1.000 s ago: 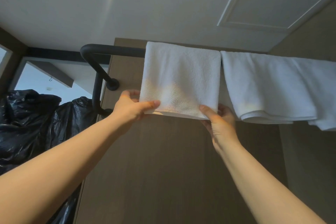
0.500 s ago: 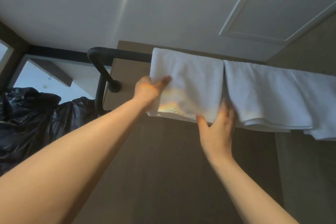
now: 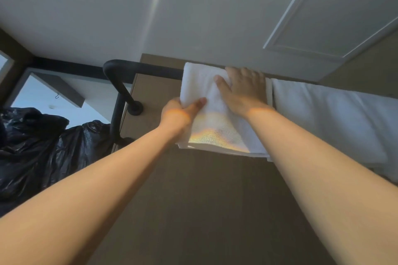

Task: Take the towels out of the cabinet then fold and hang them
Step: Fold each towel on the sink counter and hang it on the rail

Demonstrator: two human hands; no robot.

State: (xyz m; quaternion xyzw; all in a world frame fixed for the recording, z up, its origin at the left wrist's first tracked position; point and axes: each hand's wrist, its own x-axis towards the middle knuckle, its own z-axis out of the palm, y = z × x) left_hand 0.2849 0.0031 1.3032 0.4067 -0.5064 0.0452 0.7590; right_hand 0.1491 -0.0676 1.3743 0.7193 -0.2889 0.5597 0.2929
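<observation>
A folded white towel hangs over a black rail fixed high on a brown wall. My left hand grips the towel's left edge, thumb across the front. My right hand lies flat on the upper part of the towel, fingers spread and straight, pressing it near the rail. A second white towel hangs on the same rail just to the right, its far end out of frame.
Black plastic bags are piled at the left below the rail's bend. The rail's bracket meets the brown wall panel. A white ceiling with a recessed panel is close above.
Both hands have climbed from the towel's bottom edge. The left moved up its left edge; the right let go of the lower corner and now lies flat near the rail.
</observation>
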